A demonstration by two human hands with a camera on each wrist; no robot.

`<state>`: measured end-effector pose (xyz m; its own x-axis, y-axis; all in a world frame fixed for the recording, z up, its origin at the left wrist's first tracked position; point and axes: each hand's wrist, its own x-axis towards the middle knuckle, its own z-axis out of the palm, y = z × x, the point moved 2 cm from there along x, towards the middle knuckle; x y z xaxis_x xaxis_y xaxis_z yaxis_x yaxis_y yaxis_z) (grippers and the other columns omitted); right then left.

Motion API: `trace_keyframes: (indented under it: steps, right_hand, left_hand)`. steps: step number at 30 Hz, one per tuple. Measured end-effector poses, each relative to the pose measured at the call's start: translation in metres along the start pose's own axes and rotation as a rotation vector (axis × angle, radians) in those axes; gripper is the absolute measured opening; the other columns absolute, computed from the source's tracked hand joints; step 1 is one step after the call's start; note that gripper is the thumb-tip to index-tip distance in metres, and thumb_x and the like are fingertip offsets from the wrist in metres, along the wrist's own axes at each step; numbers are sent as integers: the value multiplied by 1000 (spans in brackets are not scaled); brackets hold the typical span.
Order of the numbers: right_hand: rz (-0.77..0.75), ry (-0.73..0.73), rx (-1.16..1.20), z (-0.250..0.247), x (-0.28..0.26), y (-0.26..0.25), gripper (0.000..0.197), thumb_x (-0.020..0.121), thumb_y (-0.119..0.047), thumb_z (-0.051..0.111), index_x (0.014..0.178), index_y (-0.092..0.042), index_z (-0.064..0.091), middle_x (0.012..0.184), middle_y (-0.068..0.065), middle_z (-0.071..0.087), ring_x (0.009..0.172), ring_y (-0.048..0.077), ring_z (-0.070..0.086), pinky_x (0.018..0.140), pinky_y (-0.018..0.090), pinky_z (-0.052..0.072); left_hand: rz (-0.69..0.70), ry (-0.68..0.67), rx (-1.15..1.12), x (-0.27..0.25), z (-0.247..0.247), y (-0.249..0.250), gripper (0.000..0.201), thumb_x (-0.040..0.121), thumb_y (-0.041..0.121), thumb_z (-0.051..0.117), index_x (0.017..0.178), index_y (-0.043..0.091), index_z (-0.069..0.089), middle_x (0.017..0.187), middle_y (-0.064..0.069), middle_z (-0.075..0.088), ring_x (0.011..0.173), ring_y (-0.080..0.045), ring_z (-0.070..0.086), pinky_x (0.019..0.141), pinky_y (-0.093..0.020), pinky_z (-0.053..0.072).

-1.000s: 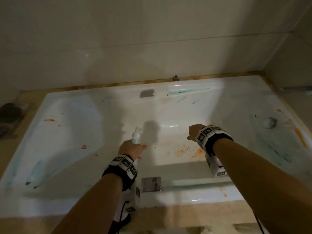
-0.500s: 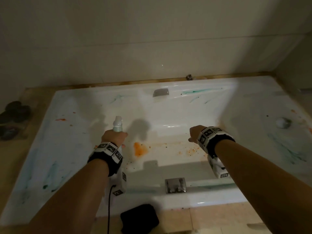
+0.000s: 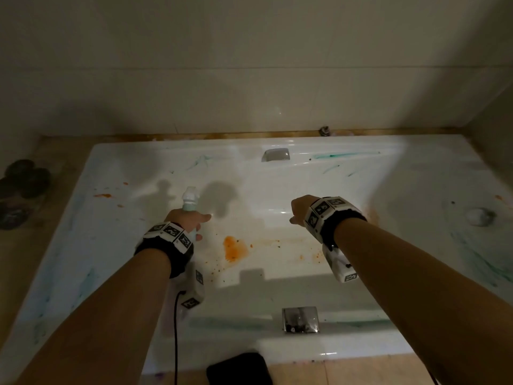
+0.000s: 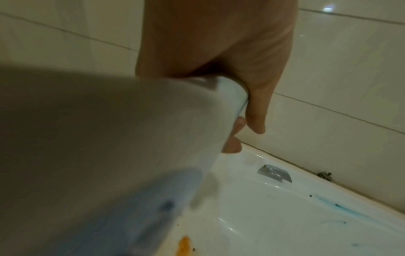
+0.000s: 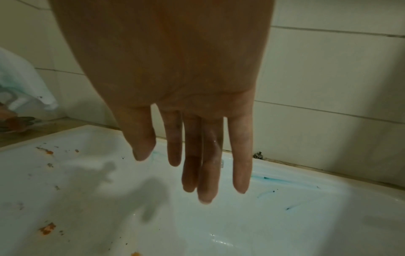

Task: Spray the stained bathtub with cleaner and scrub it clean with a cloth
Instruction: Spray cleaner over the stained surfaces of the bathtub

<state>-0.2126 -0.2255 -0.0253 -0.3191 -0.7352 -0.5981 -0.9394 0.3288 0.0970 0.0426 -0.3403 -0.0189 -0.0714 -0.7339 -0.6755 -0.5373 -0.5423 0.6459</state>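
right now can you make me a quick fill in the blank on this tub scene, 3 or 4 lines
1. The spray bottle is held in the person's ____ hand.
2. The right hand holds nothing, and its fingers are ____.
3. The largest stain on the bathtub floor, between the two arms, is ____ in colour.
4. The streak on the far rim, right of the metal handle, is ____ in colour.

Missing words: left; straight; orange; green

pale tiled wall (image 3: 249,79) behind, tan ledge (image 3: 361,368) in front, dim light, hard shadows.
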Motion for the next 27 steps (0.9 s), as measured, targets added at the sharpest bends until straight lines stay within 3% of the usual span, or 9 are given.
trace_keyframes:
  steps: [4, 8, 10, 12, 17, 20, 22, 24, 27]
  right_hand:
    - [22, -18, -44, 2, 10, 4, 26, 84, -38, 63, 93, -18, 48, 110, 5, 60, 102, 30, 60, 85, 42, 51]
    - [34, -38, -67, 4, 22, 5, 31, 81, -39, 67, 86, -21, 43, 110, 6, 61, 101, 32, 60, 85, 43, 52]
    - [26, -43, -53, 2, 22, 2, 27, 84, -38, 63, 92, -19, 47, 114, 6, 59, 105, 31, 58, 87, 42, 50]
    - [27, -36, -41, 3, 27, -1, 31, 86, -38, 61, 105, -16, 51, 118, 6, 58, 108, 31, 57, 89, 43, 49]
    - [12, -70, -70, 3, 37, -11, 27, 83, -36, 66, 94, -20, 47, 114, 4, 59, 105, 30, 58, 86, 43, 51]
    - [-4, -85, -88, 4, 42, -15, 30, 83, -32, 67, 106, -17, 53, 118, 5, 58, 108, 29, 58, 87, 42, 51]
    - [-8, -86, -101, 5, 46, -17, 34, 84, -31, 66, 112, -16, 53, 120, 5, 58, 110, 28, 57, 88, 41, 51]
    - [-7, -82, -105, 3, 50, -19, 32, 84, -31, 66, 109, -17, 53, 120, 4, 58, 110, 28, 57, 89, 41, 50]
    - [-16, -90, -116, 2, 54, -24, 33, 85, -31, 65, 112, -16, 53, 119, 4, 57, 111, 27, 56, 88, 39, 50]
  left_hand:
    - [19, -56, 54, 3, 3, 4, 47, 79, 24, 75, 114, 0, 54, 71, -9, 49, 60, -22, 50, 49, -30, 46]
    - [30, -16, 73, 9, -1, 8, 48, 81, 24, 72, 117, -1, 53, 70, -8, 50, 58, -21, 51, 43, -27, 46]
    - [39, 21, 83, 11, -4, 10, 45, 83, 22, 71, 116, -5, 55, 70, -8, 52, 55, -21, 52, 37, -23, 44]
    - [38, 58, 70, 14, -7, 11, 41, 84, 18, 70, 113, -8, 58, 76, -11, 57, 53, -21, 53, 33, -20, 42]
    - [-15, -22, 40, 17, -12, 9, 26, 85, 12, 68, 105, -1, 59, 69, -10, 53, 55, -24, 52, 31, -17, 42]
    - [-32, 19, 27, 19, -15, 3, 16, 84, 8, 68, 93, 3, 57, 67, -10, 51, 54, -23, 51, 27, -13, 37]
    - [-26, 42, 15, 20, -18, 0, 10, 82, 2, 66, 78, 1, 57, 67, -10, 51, 53, -24, 48, 28, -13, 38]
    - [-49, -8, 46, 19, -20, -6, 20, 83, 1, 64, 66, 4, 53, 68, -10, 50, 53, -23, 48, 32, -19, 42]
    - [-116, -121, 63, 15, -24, -14, 21, 85, 0, 63, 66, 6, 56, 66, -10, 49, 56, -24, 48, 44, -28, 50]
